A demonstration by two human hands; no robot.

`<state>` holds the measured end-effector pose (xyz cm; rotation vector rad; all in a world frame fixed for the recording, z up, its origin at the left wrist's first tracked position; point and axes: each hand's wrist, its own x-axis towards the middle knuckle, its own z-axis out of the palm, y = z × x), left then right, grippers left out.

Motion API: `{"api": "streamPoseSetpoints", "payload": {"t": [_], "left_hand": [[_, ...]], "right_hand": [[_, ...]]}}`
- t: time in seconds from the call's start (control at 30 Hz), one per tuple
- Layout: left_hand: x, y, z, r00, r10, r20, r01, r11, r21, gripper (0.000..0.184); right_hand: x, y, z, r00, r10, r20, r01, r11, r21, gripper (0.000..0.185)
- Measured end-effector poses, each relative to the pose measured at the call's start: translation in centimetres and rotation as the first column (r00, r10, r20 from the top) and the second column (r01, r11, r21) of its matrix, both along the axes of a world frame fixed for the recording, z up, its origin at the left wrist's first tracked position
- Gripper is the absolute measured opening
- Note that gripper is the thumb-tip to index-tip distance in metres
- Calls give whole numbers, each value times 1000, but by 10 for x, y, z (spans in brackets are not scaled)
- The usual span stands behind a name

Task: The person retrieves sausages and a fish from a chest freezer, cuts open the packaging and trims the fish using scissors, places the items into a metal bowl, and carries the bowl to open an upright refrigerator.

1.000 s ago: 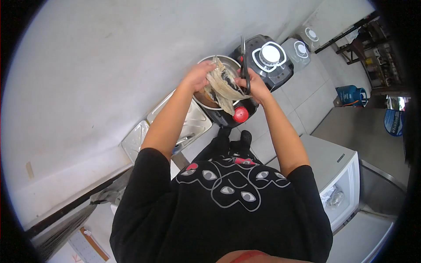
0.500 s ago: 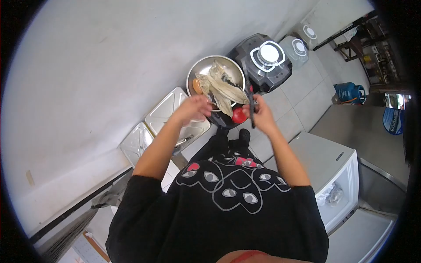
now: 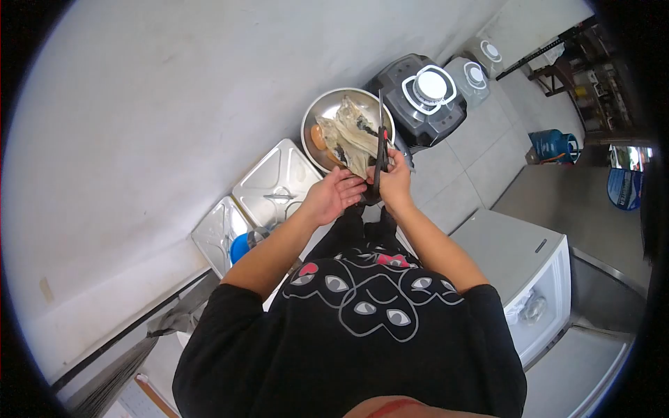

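Observation:
A shiny metal bowl point(image 3: 312, 104) holds long, pale, dried pieces that look like dried fish point(image 3: 359, 143). At its left inner side lie rounded orange-brown things point(image 3: 318, 138), too small to name for sure. My right hand point(image 3: 394, 184) grips dark scissors point(image 3: 382, 150) with a red mark near the pivot. The blades point away from me across the bowl's right side. My left hand point(image 3: 338, 195) is at the bowl's near rim, palm turned up and fingers stretched out, close beside the scissor handles. Whether it touches the pale pieces I cannot tell.
Right of the bowl stands a dark blender-like appliance base point(image 3: 418, 111) with a white cap. Metal trays point(image 3: 279, 174) lie at the left, with something blue point(image 3: 241, 245) by my forearm. A light grey fridge point(image 3: 502, 240) stands open at the right; a blue gas cylinder point(image 3: 554, 146) is farther off.
My left hand has moved right to the bowl's near rim. My right hand has shifted left, swinging the scissors up over the bowl. A red round thing is now out of sight; something blue shows.

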<state>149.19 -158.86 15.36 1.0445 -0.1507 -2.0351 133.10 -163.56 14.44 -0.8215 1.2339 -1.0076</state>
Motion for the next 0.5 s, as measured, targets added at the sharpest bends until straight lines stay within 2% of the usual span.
{"api": "streamPoseSetpoints", "payload": {"t": [0.07,0.2,0.33,0.43,0.47,0.5], "left_hand": [[-2,-10,6,994,102,-50,-102,995,14,48],[-12,-28,8,971,233,-60,-228,971,78,51],[-21,-29,22,959,280,-41,-272,953,135,48],[-17,-35,23,943,267,-199,-268,963,21,49],[-16,-39,25,931,313,-189,-293,947,128,45],[-14,-41,17,930,313,-191,-287,946,153,42]], "right_hand": [[6,-3,19,989,-43,143,34,997,68,49],[15,-1,32,992,-65,104,52,990,129,49],[16,10,65,991,-66,117,47,986,160,48],[15,17,65,997,-23,72,15,994,112,47],[13,20,62,999,-3,50,-1,996,86,46],[11,23,57,998,21,65,-24,999,48,46]]}}
